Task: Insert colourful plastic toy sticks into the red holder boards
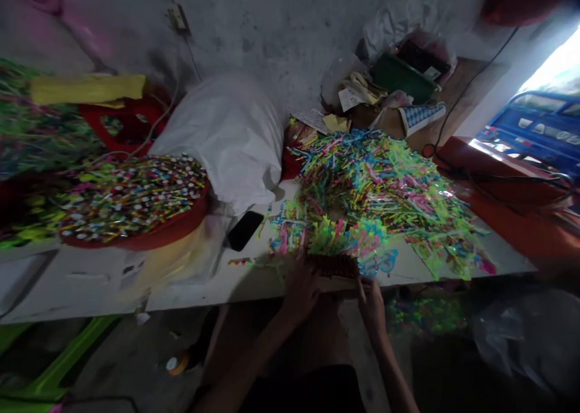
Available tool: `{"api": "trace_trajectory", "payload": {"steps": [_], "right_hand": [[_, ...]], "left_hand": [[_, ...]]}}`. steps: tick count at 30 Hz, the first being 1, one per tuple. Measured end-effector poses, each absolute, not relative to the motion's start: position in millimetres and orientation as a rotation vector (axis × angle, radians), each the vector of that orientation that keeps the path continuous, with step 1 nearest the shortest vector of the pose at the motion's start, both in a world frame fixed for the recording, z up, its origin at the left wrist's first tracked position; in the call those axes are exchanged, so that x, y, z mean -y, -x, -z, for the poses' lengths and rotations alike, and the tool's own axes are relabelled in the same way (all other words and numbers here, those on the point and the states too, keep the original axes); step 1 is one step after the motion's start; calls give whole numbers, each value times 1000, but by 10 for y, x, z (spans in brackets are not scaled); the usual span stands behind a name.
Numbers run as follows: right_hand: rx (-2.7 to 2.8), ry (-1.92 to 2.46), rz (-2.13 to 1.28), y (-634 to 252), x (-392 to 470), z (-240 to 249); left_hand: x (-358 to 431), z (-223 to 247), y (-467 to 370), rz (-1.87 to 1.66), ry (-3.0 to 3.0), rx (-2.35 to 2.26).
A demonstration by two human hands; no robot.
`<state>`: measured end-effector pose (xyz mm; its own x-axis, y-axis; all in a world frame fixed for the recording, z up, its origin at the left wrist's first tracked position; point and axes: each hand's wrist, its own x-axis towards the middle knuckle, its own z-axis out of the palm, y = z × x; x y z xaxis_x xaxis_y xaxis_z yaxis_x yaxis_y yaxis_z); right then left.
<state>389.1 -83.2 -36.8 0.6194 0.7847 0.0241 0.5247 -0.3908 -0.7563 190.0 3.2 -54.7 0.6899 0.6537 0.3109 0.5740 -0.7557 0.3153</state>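
A dark red tray lies at the table's front edge. Along its far side is a row of green, pink and blue plastic pieces. My left hand is at the tray's left end, its fingers curled against it and partly lost in shadow. At the right front corner, my right hand has its fingers closed on the tray's edge. Just left of the tray lie loose colourful sticks. A large heap of similar bright plastic sticks spreads behind and to the right.
A red basin full of small multicoloured sticks stands at the left. Near it are a black phone and a big white sack. A green box sits at the back right. A green stool is below the table.
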Motion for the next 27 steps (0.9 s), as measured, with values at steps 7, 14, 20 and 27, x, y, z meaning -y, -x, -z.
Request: {"api": "trace_trajectory", "payload": {"steps": [7, 14, 20, 27], "right_hand": [[1266, 1908, -457, -3294, 976, 665], [1660, 1808, -466, -2820, 690, 627], [2081, 1708, -414, -2657, 419, 348], [2097, 1603, -297, -2811, 488, 279]], "left_hand": [[52, 708, -1342, -787, -2497, -1508], [234, 525, -1210, -918, -2367, -1465], [523, 100, -1219, -957, -2442, -1364], [793, -247, -1390, -998, -2449, -1146]]}}
